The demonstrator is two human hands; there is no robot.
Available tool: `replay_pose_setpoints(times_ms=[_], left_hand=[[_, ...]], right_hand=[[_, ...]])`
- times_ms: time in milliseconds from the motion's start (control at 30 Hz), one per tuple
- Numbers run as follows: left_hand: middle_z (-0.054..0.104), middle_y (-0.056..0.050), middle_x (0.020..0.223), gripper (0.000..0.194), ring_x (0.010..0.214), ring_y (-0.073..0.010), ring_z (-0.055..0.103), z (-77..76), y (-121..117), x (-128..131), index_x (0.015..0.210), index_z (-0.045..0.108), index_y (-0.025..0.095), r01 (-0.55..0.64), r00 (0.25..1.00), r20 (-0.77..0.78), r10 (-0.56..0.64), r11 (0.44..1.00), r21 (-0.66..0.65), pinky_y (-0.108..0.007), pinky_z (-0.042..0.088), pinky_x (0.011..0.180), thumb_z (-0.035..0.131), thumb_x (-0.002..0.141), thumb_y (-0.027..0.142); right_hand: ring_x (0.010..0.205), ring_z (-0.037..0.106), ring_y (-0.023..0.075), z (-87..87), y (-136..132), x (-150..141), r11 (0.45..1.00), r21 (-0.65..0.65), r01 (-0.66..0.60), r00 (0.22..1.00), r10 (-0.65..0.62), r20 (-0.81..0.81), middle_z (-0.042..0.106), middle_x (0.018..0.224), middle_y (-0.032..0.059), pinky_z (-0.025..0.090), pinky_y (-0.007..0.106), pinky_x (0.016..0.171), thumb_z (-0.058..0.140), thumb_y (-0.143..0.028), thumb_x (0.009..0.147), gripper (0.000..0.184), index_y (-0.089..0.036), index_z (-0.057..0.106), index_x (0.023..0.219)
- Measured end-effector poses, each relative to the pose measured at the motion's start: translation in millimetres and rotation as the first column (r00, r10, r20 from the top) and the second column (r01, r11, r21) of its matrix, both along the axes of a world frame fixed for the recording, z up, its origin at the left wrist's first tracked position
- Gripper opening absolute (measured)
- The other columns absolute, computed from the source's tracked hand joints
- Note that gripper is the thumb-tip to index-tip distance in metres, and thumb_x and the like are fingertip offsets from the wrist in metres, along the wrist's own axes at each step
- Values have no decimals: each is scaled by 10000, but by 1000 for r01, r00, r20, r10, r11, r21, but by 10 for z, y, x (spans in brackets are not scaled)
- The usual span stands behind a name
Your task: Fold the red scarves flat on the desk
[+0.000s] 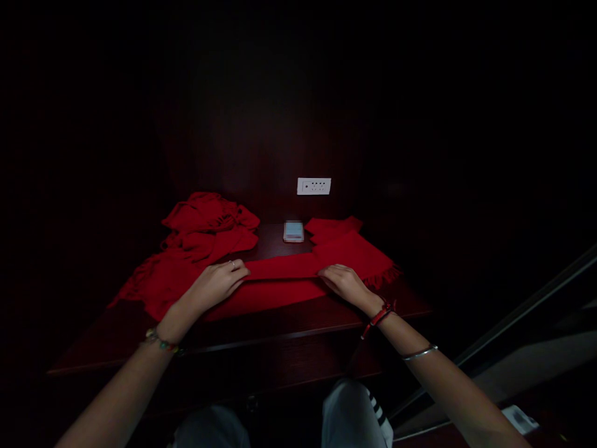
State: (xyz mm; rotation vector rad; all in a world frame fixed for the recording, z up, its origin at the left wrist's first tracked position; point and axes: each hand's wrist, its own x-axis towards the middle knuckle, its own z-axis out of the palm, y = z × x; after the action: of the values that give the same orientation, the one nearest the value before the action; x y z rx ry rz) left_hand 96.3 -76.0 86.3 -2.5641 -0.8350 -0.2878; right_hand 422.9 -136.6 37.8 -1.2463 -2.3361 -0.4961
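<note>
A red fringed scarf (284, 266) stretches across the dark desk, its near edge raised between my two hands. My left hand (221, 283) pinches that edge on the left, and my right hand (345, 283) pinches it on the right. Under the raised edge another layer of red cloth lies flat. Off to the left, a crumpled heap of red scarves (208, 214) is piled up. Beyond my right hand lie folded red scarves (336, 228), with fringe spreading over the desk at the right.
The dark wooden desk (280, 339) backs onto a dark panel with a white power socket (314, 186). A small pale, blurred rectangular object (293, 231) lies near the panel. My knees (352, 414) are below the desk's front edge. A slanting rail (522, 317) runs along the right.
</note>
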Motion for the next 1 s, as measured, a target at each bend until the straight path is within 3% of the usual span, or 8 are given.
replay_pose_setpoints(times_ms=[167, 367, 533, 733, 833, 900, 933, 1000], left_hand=[[543, -11, 785, 235, 684, -104, 521, -220, -193, -31, 914, 569, 199, 135, 986, -78, -145, 983, -121, -198, 412, 632, 341, 873, 163], [541, -20, 854, 291, 738, -103, 524, -429, -189, -72, 1094, 528, 239, 153, 983, -83, -166, 978, -141, -199, 416, 665, 363, 870, 152], [536, -27, 894, 312, 783, -115, 524, -402, -243, -136, 1131, 516, 268, 165, 983, -49, -177, 970, -181, -216, 420, 696, 381, 864, 181], [554, -22, 945, 296, 831, -110, 524, -152, -176, -16, 1053, 569, 231, 263, 965, 123, -233, 876, -404, -212, 419, 758, 333, 883, 286], [566, -51, 1010, 346, 938, -143, 506, -99, 12, 312, 1052, 573, 195, 175, 980, 157, -121, 900, -400, -268, 389, 861, 285, 890, 295], [501, -87, 1161, 379, 1059, -190, 452, -156, 141, 590, 1136, 518, 179, -2, 978, 190, 82, 921, -389, -348, 349, 922, 263, 887, 307], [432, -98, 1251, 402, 1130, -229, 395, -210, 193, 719, 1200, 461, 191, -117, 961, 185, 207, 907, -405, -414, 328, 934, 257, 882, 332], [274, -92, 1371, 465, 1233, -310, 242, -343, 267, 916, 1287, 346, 234, -333, 895, 101, 434, 802, -496, -546, 255, 935, 242, 867, 406]], right_hand=[[794, 563, 150, -126, -131, 10, 994, -78, -77, 994, 83, 74, 625, 838, 71, 410, 285, 750, 341, -210, 884, 248, -168, 577, 946], [826, 554, 154, -166, -130, 2, 990, -121, -70, 985, 88, 149, 621, 881, 64, 416, 279, 761, 364, -198, 873, 238, -168, 587, 953], [853, 552, 160, -183, -135, 18, 988, -140, -64, 988, 83, 134, 619, 918, 67, 426, 288, 777, 380, -174, 857, 238, -171, 588, 973], [974, 519, 173, -126, -191, -60, 983, -169, -75, 997, 73, -17, 604, 1017, 69, 394, 335, 877, 372, -174, 839, 286, -173, 575, 1042], [1100, 441, 175, -35, -107, -269, 981, -191, -30, 992, 6, -127, 535, 1158, 77, 328, 359, 954, 332, -266, 871, 343, -179, 509, 1152], [1190, 346, 199, 8, 19, -448, 967, -253, 21, 989, -57, -137, 424, 1281, 87, 264, 407, 991, 301, -361, 879, 418, -183, 427, 1236], [1228, 287, 214, 14, 96, -530, 953, -302, 38, 990, -77, -121, 355, 1332, 88, 230, 435, 1002, 282, -406, 877, 465, -184, 374, 1275], [1272, 178, 233, -8, 247, -645, 904, -423, 69, 992, -108, -68, 233, 1391, 86, 171, 472, 1012, 231, -479, 867, 553, -177, 268, 1329]])
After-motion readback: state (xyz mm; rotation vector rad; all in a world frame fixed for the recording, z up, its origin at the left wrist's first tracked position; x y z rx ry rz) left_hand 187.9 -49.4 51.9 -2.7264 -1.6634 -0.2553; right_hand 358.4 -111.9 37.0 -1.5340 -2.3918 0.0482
